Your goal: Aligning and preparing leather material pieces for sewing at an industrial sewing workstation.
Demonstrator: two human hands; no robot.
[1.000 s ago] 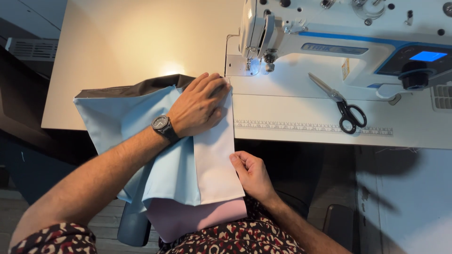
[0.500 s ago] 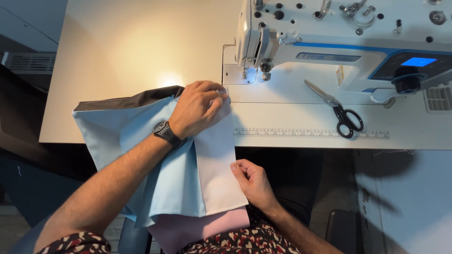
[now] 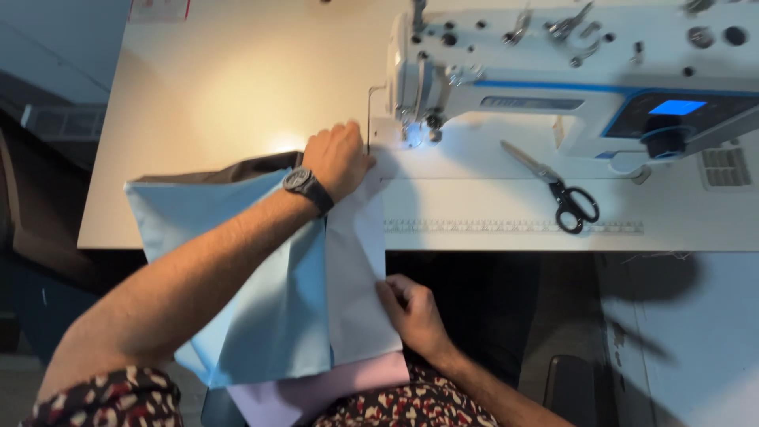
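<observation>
L hand [image 3: 338, 158] flat on cloth [image 3: 261, 300], 9 o'clock of needle [image 3: 413, 134] | R hand [image 3: 411, 308] pinches edge | seam not begun; scissors [image 3: 563, 190] idle

Left hand [image 3: 338, 158] pressed flat on light blue fabric [image 3: 261, 300] near the sewing machine [image 3: 553, 87] needle; right hand [image 3: 411, 312] pinching the white panel [image 3: 357, 277] edge. Scissors [image 3: 557, 186] lie on the bench [image 3: 221, 87].

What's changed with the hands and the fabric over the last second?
The left hand slid the light blue fabric forward, toward the sewing machine needle. The right hand still pinches the fabric's near edge. The scissors stay on the table.
</observation>
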